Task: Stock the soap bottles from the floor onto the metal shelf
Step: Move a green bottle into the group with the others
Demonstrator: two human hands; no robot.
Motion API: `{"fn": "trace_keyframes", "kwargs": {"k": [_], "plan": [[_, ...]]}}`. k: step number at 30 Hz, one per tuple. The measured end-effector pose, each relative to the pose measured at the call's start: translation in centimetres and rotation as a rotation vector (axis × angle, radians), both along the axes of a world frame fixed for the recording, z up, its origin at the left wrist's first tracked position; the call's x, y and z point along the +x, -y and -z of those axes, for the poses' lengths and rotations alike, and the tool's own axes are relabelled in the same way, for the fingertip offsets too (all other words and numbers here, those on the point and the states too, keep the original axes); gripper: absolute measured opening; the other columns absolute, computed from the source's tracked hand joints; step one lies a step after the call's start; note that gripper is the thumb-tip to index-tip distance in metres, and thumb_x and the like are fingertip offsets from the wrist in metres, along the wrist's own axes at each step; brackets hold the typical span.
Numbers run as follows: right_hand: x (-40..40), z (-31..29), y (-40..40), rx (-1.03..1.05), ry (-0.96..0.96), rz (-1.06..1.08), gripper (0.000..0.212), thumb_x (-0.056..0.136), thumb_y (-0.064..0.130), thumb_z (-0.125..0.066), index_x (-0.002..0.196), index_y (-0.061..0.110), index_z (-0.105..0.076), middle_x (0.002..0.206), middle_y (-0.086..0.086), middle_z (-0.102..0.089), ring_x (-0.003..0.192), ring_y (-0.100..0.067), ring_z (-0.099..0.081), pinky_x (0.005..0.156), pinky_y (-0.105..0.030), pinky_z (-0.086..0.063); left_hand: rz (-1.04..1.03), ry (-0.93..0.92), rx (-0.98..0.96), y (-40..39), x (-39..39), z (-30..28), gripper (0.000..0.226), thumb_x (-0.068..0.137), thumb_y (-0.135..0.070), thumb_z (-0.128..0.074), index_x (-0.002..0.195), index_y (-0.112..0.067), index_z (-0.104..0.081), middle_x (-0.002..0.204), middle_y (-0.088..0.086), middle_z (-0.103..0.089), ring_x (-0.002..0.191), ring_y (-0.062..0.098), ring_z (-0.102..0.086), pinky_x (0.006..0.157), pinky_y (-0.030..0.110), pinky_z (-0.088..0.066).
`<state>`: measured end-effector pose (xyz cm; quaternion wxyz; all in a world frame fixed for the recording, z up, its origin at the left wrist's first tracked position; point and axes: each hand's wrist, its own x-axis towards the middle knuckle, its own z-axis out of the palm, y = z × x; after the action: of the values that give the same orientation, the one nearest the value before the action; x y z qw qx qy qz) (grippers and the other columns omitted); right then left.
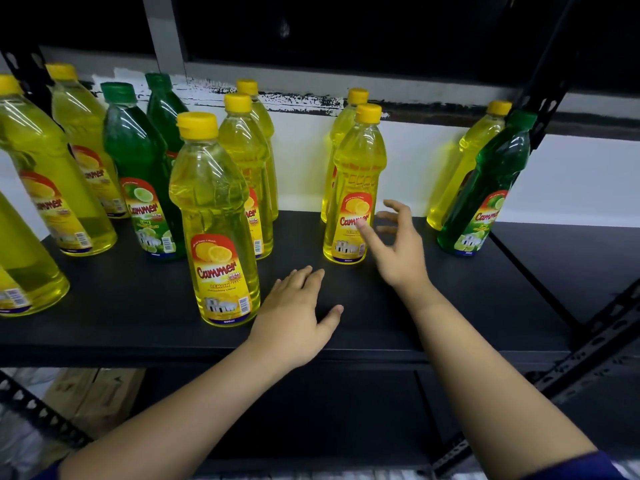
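Soap bottles stand upright across the black metal shelf (pixel 450 306). The left hand (pixel 294 317) lies flat, fingers straight, just beside the front yellow bottle (pixel 214 220) at its 4 o'clock. The right hand (pixel 398 244), grip apart and holding nothing, reaches the middle yellow bottle (pixel 356 181), one fingertip at its label. A green bottle (pixel 485 188) leans at 2 o'clock.

Upright soap bottles (pixel 355 188) on black shelf (pixel 450 306), both hands (pixel 294 317) empty, fingers (pixel 394 206) spread.

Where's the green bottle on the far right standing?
The green bottle stands at the shelf's right end, in front of a yellow bottle.
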<state>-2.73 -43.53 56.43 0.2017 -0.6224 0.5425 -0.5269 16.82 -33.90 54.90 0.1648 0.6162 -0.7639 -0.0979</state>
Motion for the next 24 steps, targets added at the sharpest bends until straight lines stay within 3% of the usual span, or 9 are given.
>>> {"fn": "trace_keyframes", "kwargs": {"k": [2,5,8,11,15,17,19,21,24], "plan": [[-1.4,-0.1,-1.0,-0.046,0.022,0.029,0.081,0.083,0.068,-0.069,0.148,0.026,-0.046,0.131,0.004,-0.063,0.115,-0.011,-0.065,0.094,-0.035,-0.058,0.023,-0.109,-0.091,-0.5,-0.6,-0.1,0.069,0.102,-0.057,-0.047,0.161,-0.026,-0.03,0.168,-0.006,-0.028,0.154,0.014,-0.025,0.124,0.032,-0.025],[-4.2,-0.3,-2.5,-0.092,-0.002,0.065,0.08,0.087,0.055,-0.077,0.154,0.029,-0.042,0.134,0.007,-0.061,0.12,-0.008,-0.062,0.095,-0.031,-0.054,0.124,-0.234,-0.181,-0.8,-2.6,-0.5,0.061,0.101,-0.051,-0.054,0.156,-0.028,-0.042,0.159,-0.01,-0.042,0.147,0.009,-0.033,0.116,0.022,-0.028],[-7.7,-0.7,-3.8,-0.143,-0.055,0.151,0.079,0.089,0.043,-0.082,0.156,0.028,-0.042,0.136,0.007,-0.062,0.124,-0.007,-0.06,0.101,-0.028,-0.05,0.25,-0.333,-0.172,-0.3,-5.6,-1.1,0.059,0.1,-0.048,-0.058,0.154,-0.03,-0.044,0.156,-0.015,-0.043,0.144,0.001,-0.034,0.114,0.015,-0.028],[-11.4,-1.5,-4.5,-0.21,-0.021,0.269,0.067,0.091,0.032,-0.081,0.15,0.027,-0.049,0.13,0.006,-0.065,0.118,-0.003,-0.062,0.094,-0.028,-0.053,0.306,-0.48,-0.096,1.3,-9.5,-1.4,0.056,0.099,-0.046,-0.062,0.151,-0.032,-0.048,0.15,-0.018,-0.046,0.137,-0.002,-0.04,0.112,0.016,-0.032],[-16.2,-2.8,-4.4,-0.281,0.104,0.431,0.048,0.091,0.028,-0.071,0.137,0.023,-0.058,0.119,0.006,-0.069,0.094,0.004,-0.063,0.087,-0.028,-0.054,0.279,-0.766,0.12,4.8,-15.9,-1.3,0.055,0.099,-0.043,-0.066,0.149,-0.029,-0.049,0.149,-0.01,-0.052,0.136,0.009,-0.051,0.113,0.032,-0.044],[-18.1,-3.3,-3.9,-0.246,0.166,0.452,0.043,0.094,0.028,-0.068,0.136,0.026,-0.059,0.12,0.005,-0.069,0.091,0.006,-0.062,0.08,-0.016,-0.051,0.254,-0.788,0.048,6.7,-18.9,-1.2,0.065,0.097,-0.041,-0.067,0.155,-0.025,-0.041,0.152,-0.007,-0.047,0.137,0.01,-0.048,0.112,0.03,-0.043],[-19.6,-3.4,-2.9,-0.208,0.191,0.458,0.036,0.099,0.022,-0.067,0.134,0.027,-0.061,0.12,0.003,-0.07,0.091,0.008,-0.062,0.077,-0.008,-0.048,0.214,-0.796,-0.046,8.4,-21.4,-1.5,0.075,0.096,-0.037,-0.07,0.159,-0.018,-0.034,0.153,-0.001,-0.043,0.138,0.012,-0.044,0.109,0.019,-0.035],[-20.5,-3.1,-1.8,-0.151,0.208,0.437,0.033,0.101,0.018,-0.064,0.133,0.026,-0.064,0.117,0.003,-0.071,0.094,0.007,-0.064,0.082,-0.011,-0.051,0.176,-0.795,-0.106,10.1,-23.7,-1.7,0.083,0.094,-0.032,-0.073,0.16,-0.011,-0.028,0.154,0.007,-0.041,0.141,0.018,-0.042,0.106,0.014,-0.027],[-20.5,-2.3,-0.1,-0.006,0.275,0.319,0.038,0.095,0.025,-0.056,0.131,0.028,-0.066,0.12,0.006,-0.071,0.111,-0.008,-0.068,0.098,-0.024,-0.054,0.133,-0.823,-0.13,12.3,-26.7,-1.7,0.083,0.094,-0.03,-0.073,0.159,-0.007,-0.028,0.155,0.012,-0.04,0.143,0.026,-0.04,0.11,0.022,-0.031]]}}
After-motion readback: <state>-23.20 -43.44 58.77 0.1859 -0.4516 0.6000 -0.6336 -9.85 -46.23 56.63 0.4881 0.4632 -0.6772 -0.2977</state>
